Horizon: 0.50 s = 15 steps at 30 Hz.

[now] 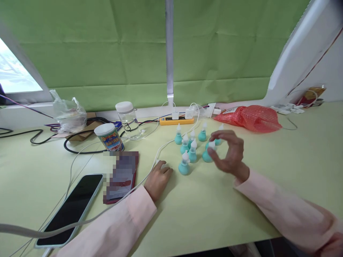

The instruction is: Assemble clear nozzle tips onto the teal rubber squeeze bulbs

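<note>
Several small teal bulbs with clear pointed tips stand upright in a cluster on the pale green table. The frontmost bulb is to the right of my left hand, which rests on the table with its fingers slightly bent and apart, holding nothing. Beside the right part of the cluster is my right hand, its thumb and forefinger curved wide in a C. Its fingertips are around the white top of another teal bulb; whether they touch it is unclear. More bulbs stand partly hidden behind this one.
A white cable crosses the table past my left hand. Two phones, a printed canister and a clear jar are at left. An orange power strip and red plastic bag lie at the back.
</note>
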Motion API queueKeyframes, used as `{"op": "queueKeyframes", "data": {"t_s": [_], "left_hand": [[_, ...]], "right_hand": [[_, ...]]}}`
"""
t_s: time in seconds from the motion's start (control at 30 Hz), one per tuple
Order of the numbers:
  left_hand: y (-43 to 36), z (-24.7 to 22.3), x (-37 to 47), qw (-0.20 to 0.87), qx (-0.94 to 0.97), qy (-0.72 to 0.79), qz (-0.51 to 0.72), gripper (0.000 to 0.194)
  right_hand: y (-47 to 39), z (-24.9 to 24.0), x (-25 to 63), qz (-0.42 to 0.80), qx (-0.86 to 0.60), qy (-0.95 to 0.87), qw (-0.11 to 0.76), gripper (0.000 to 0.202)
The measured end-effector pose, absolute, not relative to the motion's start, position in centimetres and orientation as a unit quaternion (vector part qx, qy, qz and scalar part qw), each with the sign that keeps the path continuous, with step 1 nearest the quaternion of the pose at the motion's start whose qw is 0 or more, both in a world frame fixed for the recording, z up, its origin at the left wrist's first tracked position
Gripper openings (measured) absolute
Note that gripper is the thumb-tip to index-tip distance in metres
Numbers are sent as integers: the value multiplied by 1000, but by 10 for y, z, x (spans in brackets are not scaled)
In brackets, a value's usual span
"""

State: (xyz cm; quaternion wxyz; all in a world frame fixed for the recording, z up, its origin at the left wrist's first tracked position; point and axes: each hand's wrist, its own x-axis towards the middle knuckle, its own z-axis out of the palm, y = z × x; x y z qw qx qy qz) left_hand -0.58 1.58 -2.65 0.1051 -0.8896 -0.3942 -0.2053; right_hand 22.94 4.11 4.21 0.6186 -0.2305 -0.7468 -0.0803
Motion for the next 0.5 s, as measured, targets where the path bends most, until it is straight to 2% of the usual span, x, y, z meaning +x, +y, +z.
{"op": "queueKeyframes", "data": {"t_s": [0.1,0.13,0.33,0.5], "left_hand": [[16,-26,-4,120,-886,-382,-236,23],[16,-25,-4,128,-882,-374,-255,22],[10,-12,-4,137,-858,-370,-329,20],[-7,4,1,-7,-797,-405,-447,19]], "right_hand": [[51,66,253,-59,-340,-770,536,17],[53,71,261,-29,-374,-786,491,14],[59,61,289,-5,-526,-813,251,19],[66,42,285,75,-552,-818,141,35]]}}
